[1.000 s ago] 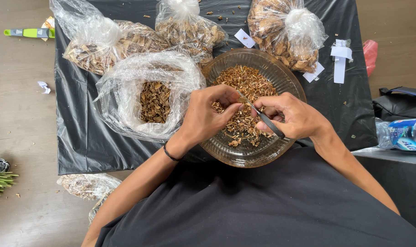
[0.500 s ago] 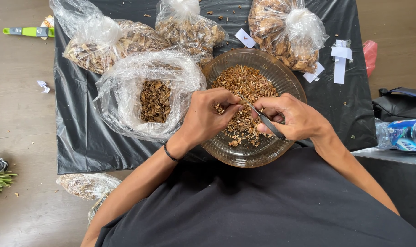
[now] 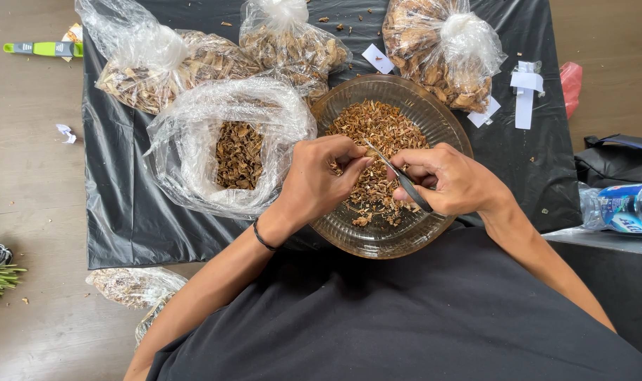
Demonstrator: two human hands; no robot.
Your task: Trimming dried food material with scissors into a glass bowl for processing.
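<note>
My left hand (image 3: 319, 178) pinches a small brown dried piece over a clear glass bowl (image 3: 444, 123) full of brown dried bits. My right hand (image 3: 453, 180) grips small dark-handled scissors (image 3: 398, 176), whose blades point at the piece between my left fingertips. Both hands hover just above the bowl's near half. An open clear plastic bag (image 3: 225, 144) holding more dried pieces lies just left of the bowl, beside my left hand.
Three tied plastic bags of dried material (image 3: 159, 63) (image 3: 292, 42) (image 3: 441, 53) lie at the far edge of a black plastic sheet (image 3: 123, 212). White paper slips (image 3: 524, 88), a plastic bottle (image 3: 620, 208), a green-handled tool (image 3: 42, 48) and another bag (image 3: 130, 286) lie around.
My hands stay over the bowl; the fingers and scissors shifted only slightly as the piece is worked.
</note>
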